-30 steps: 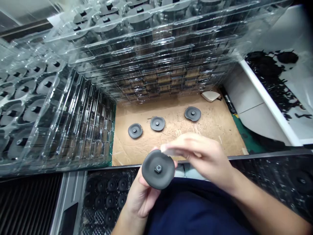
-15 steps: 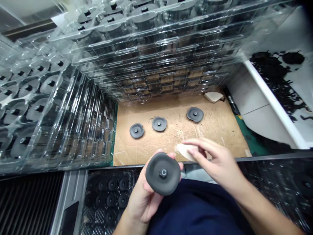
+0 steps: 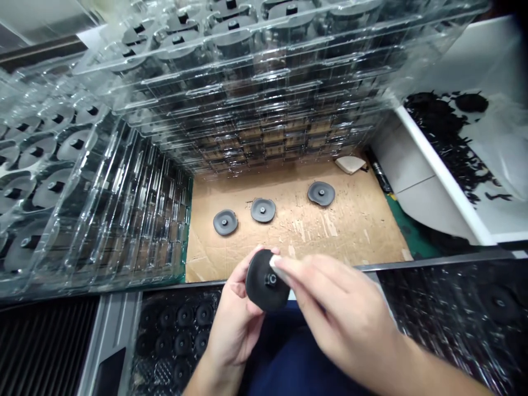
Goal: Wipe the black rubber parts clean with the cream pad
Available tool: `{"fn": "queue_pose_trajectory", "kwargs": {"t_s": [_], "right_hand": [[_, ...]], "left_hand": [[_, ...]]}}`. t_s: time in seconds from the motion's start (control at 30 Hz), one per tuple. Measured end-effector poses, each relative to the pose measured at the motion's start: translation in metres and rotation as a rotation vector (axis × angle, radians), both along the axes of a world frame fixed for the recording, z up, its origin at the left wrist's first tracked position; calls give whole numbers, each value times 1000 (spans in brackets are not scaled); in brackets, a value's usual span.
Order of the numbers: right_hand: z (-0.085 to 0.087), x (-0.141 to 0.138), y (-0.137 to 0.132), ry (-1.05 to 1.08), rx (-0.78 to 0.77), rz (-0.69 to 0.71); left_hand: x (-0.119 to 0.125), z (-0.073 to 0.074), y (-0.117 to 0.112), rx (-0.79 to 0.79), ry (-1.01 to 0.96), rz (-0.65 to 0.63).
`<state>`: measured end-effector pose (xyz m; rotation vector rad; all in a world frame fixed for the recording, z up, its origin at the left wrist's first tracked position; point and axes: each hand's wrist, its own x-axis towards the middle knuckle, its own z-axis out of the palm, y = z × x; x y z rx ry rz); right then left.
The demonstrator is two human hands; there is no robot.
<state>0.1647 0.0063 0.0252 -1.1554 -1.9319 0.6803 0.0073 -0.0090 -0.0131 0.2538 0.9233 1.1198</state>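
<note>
Trays [image 3: 124, 187] of clear plastic stand stacked at the far left of my feed, dark parts [image 3: 53, 188] seated in their top pockets. Next comes a loose disc [image 3: 225, 226] on the cardboard sheet [image 3: 350, 231]. Nearer me, the left hand [image 3: 231, 324] holds the dark disc [image 3: 262, 297] by its rim, tilted, its stud [image 3: 271, 279] facing up. A second loose disc [image 3: 263, 216] lies beyond. The right hand [image 3: 342, 308] pinches narrowly on a pale piece [image 3: 275, 261], mostly hidden in its grip; the tip seems to meet the held disc near the stud, though I cannot tell whether they touch. I judge the step in hand to be working that piece over the disc's face; the next move calls for a steady left hold and light pressure clear of the stud. Farther right I see a third loose disc [image 3: 321, 198], another pale piece [image 3: 350, 164] and a white bin [image 3: 444, 173] with black scraps [image 3: 443, 126].
</note>
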Motion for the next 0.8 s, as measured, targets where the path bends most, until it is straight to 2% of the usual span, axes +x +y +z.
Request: {"fn": "queue_pose_trajectory", "kwargs": {"t_s": [0.07,0.13,0.2,0.27,0.37,0.43,0.5,0.67,0.73,0.8], "right_hand": [[0,5,-6,65,-259,92],[-4,14,-8,266,-564,155],[-16,23,-10,516,-792,71],[-31,29,-12,677,-922,-95],[-50,30,-18,660,-979,-234],[-55,28,-22,569,-961,-217],[-51,26,-23,450,-871,-187],[-14,13,-11,268,-381,-220],[1,3,-5,254,-165,-127],[10,-5,0,218,-55,58]], "left_hand": [[-1,-2,1,19,-45,-2],[-1,-2,0,38,-91,4],[1,1,0,31,-105,12],[4,6,-1,2,-89,22],[7,14,0,-46,-63,37],[8,17,0,-58,-69,43],[9,17,0,-52,-82,34],[12,15,-2,-37,-86,16],[13,14,-2,-63,-58,11],[12,12,-3,-108,-19,3]]}}
